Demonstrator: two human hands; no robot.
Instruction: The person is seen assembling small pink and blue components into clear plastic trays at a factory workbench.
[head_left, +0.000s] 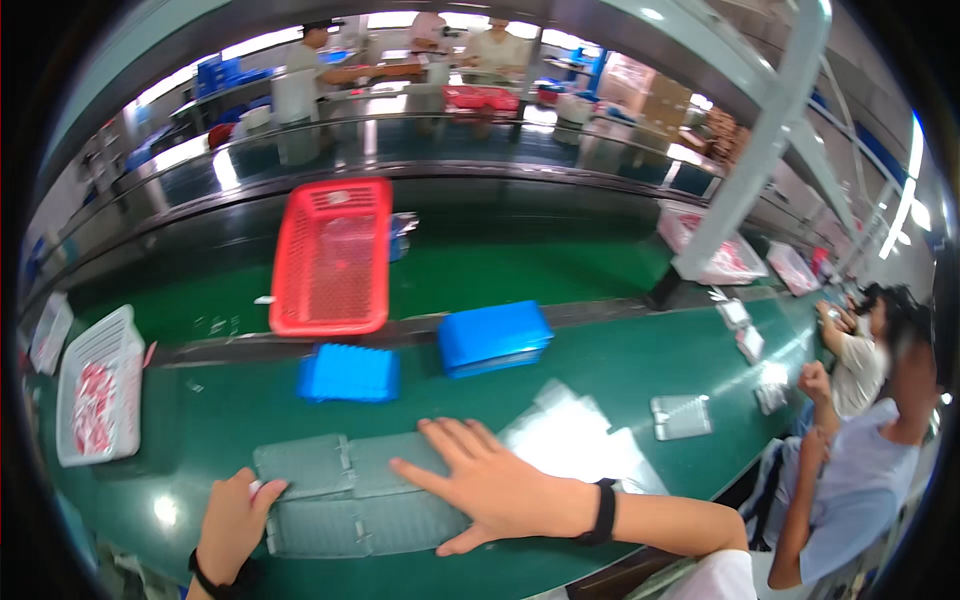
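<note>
Several clear ribbed plastic trays (310,528) lie side by side in two rows on the green table in front of me. My right hand (490,485) rests flat across the trays on the right, fingers spread, holding nothing. At the left end of the rows, my left hand (230,520) is closed, its thumb beside the trays' edge. A small pale bit shows by that thumb, too small to name. Right of my right hand lies a loose pile of clear plastic sheets or bags (570,435), partly behind my wrist.
Beyond the trays stand two blue stacks (350,373) (495,338). A red basket (330,260) rests at the belt's edge. At left is a white basket (125,400) with pink-and-white pieces. A clear tray (682,417) lies right, near co-workers (860,460). A grey post (750,150) rises behind.
</note>
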